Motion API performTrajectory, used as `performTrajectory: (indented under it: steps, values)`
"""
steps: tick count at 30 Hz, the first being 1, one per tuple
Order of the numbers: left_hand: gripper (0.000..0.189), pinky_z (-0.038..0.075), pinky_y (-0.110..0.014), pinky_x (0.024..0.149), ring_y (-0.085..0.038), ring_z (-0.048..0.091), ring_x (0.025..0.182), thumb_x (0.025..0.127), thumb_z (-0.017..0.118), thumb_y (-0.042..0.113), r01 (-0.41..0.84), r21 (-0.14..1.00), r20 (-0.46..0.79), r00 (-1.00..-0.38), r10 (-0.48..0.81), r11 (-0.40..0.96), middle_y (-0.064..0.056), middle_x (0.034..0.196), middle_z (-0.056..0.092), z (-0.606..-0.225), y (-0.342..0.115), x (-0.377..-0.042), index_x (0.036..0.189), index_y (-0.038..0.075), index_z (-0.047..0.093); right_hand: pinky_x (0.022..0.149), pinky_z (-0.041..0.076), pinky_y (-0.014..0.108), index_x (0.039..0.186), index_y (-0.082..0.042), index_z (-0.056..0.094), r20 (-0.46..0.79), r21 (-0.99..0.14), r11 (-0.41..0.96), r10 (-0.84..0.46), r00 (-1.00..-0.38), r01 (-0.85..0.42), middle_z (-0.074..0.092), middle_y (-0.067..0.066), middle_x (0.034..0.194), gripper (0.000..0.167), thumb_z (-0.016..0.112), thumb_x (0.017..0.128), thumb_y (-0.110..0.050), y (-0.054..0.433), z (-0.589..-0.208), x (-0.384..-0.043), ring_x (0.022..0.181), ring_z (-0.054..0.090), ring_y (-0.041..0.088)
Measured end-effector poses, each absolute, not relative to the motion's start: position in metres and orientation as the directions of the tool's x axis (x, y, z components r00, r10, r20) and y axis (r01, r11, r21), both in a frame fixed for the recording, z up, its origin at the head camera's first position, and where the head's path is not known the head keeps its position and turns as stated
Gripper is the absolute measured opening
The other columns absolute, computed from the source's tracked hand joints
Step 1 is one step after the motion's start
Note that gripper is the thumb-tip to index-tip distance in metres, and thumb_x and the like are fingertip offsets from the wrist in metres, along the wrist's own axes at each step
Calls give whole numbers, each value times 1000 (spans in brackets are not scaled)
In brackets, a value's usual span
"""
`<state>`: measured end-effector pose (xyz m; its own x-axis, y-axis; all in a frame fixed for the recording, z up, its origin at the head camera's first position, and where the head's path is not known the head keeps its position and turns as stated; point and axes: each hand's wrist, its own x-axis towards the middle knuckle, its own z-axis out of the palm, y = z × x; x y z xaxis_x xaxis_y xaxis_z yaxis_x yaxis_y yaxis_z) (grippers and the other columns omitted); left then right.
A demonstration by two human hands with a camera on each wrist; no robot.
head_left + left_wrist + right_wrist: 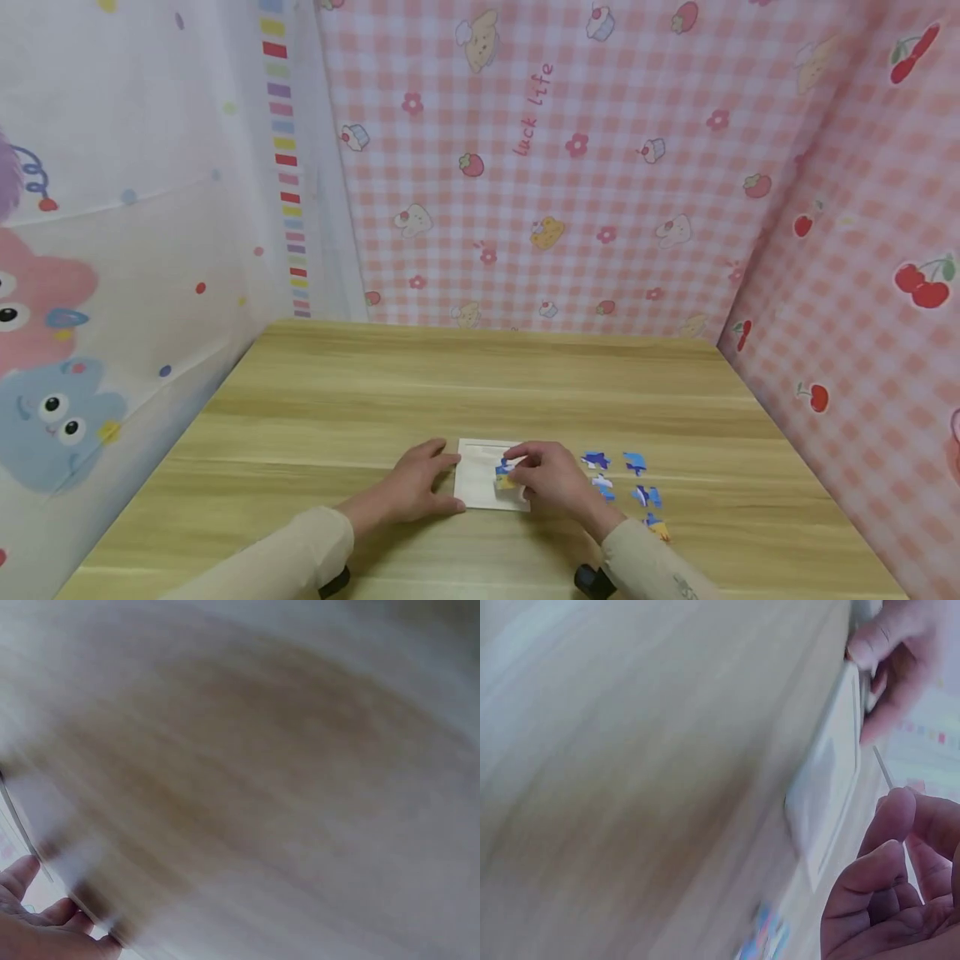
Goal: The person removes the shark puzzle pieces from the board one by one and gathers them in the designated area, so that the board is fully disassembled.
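A white puzzle tray [476,479] lies flat on the table, its bottom bare where it shows. My left hand [412,483] rests at its left edge, thumb by the near corner and fingers spread along the side. Above the right part of the tray, my right hand [555,479] pinches a jigsaw piece [504,480] in blue, white and yellow between thumb and fingertips. The right wrist view shows this piece edge-on as a thin pale line, with the tray [832,780] beyond. In the left wrist view only the fingers of my left hand [45,922] show, at the lower left.
To the right of the tray lie several loose jigsaw pieces [596,459], mostly blue, one with yellow [657,527]. Wood-grain table [480,375] surrounds the tray. A pink checked cloth [540,192] hangs behind it, with more cloth at both sides.
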<state>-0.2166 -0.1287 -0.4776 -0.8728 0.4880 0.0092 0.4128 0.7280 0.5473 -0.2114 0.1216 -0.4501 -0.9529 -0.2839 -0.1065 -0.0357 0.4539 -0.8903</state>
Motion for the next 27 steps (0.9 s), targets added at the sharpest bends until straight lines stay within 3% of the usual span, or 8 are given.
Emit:
performTrajectory:
  steps: [8,12,21,27]
  values:
    - [75,26,-60,112,-48,31,139,82,80,42,410,562,21,-875,483,719,-30,151,34,-477,-135,-216,140,2,54,50,46,28,113,7,67,-79,-891,451,-277,-958,-57,65,8,75,26,66,88,2,168,-449,-200,57,57,17]
    - [75,27,-60,112,-48,30,139,82,80,42,408,562,17,-875,483,719,-30,151,34,-476,-138,-215,140,2,54,47,43,24,111,3,69,-109,-876,480,-288,-952,-44,64,4,75,24,68,87,-1,178,-452,-193,56,56,15]
    - [75,27,-60,112,-47,30,139,82,80,43,403,562,14,-878,478,723,-29,151,34,-474,-136,-215,140,3,53,50,48,24,108,-1,70,-114,-846,529,-308,-945,-70,61,2,78,22,69,87,-1,180,-461,-189,55,54,11]
    - [75,27,-60,112,-48,31,139,82,80,43,410,556,20,-877,481,723,-30,151,34,-474,-135,-216,140,3,54,53,49,26,102,-4,72,-53,-773,619,-277,-959,-136,63,0,80,20,76,83,-7,185,-462,-186,61,56,13]
